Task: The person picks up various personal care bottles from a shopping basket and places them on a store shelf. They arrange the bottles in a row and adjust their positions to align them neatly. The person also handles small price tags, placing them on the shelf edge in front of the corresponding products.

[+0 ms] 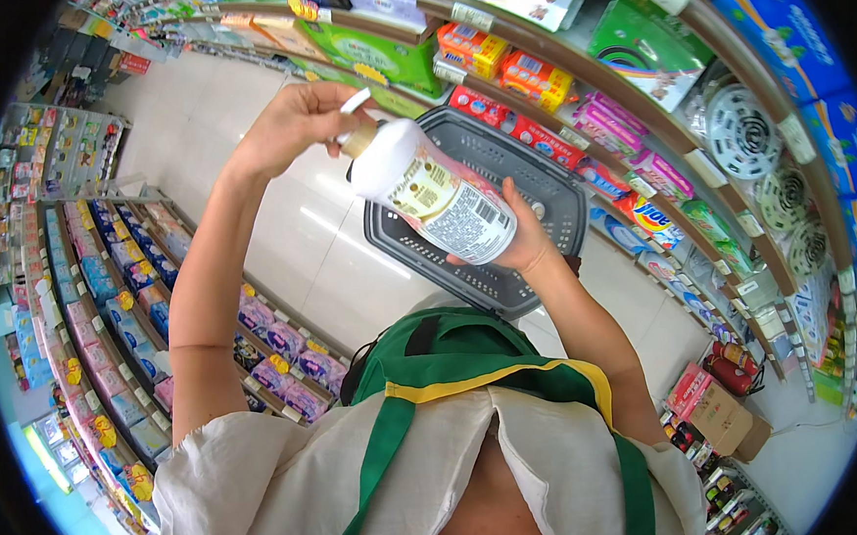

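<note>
A white pump bottle [440, 193] with a printed back label and barcode lies tilted between my two hands. My left hand [305, 120] grips its gold-coloured collar and white pump head at the upper left, with some fingers hidden behind. Around the bottle's base is my right hand [525, 228], thumb along the side and palm underneath. Below the bottle I see a dark grey plastic shopping basket [553, 260] with perforated walls. The bottle and my right hand cover part of it; loose contents are hard to make out.
Shelves on the right carry orange soap packs [470, 48], red boxes [477, 106] and coiled discs [740, 131]. Packaged goods [97, 266] line the left shelves. A cardboard box [724, 415] and red fire extinguishers [729, 370] stand at lower right. Pale tiled floor [279, 232] runs between.
</note>
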The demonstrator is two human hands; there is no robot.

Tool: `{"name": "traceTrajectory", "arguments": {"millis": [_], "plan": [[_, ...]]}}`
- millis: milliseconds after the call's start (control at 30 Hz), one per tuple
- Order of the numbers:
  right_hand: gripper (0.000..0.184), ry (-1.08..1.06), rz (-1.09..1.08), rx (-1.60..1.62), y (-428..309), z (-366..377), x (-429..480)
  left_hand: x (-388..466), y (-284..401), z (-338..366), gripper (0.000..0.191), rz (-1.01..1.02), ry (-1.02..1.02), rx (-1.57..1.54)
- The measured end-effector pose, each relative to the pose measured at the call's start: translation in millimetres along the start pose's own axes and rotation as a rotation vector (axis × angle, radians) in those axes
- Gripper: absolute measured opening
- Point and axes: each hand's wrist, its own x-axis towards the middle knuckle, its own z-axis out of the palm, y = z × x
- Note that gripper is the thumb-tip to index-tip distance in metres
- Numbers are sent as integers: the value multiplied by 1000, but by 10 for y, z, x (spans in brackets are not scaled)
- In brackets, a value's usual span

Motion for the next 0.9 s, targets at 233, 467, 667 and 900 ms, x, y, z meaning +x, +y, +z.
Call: {"name": "traceTrajectory", "arguments": {"millis": [233, 467, 667, 900], "plan": [[82, 125, -252, -324, -136, 619, -307, 375, 285, 219, 38, 204, 29, -327], [77, 148, -503, -437, -276, 777, -630, 691, 150, 1151, 54, 239, -65, -852], [77, 128, -575, -497, -289, 838, -918, 586, 250, 1879, 56, 197, -133, -1000], [79, 91, -599, -508, -300, 963, -1101, 557, 436, 2022, 56, 196, -139, -962]]}}
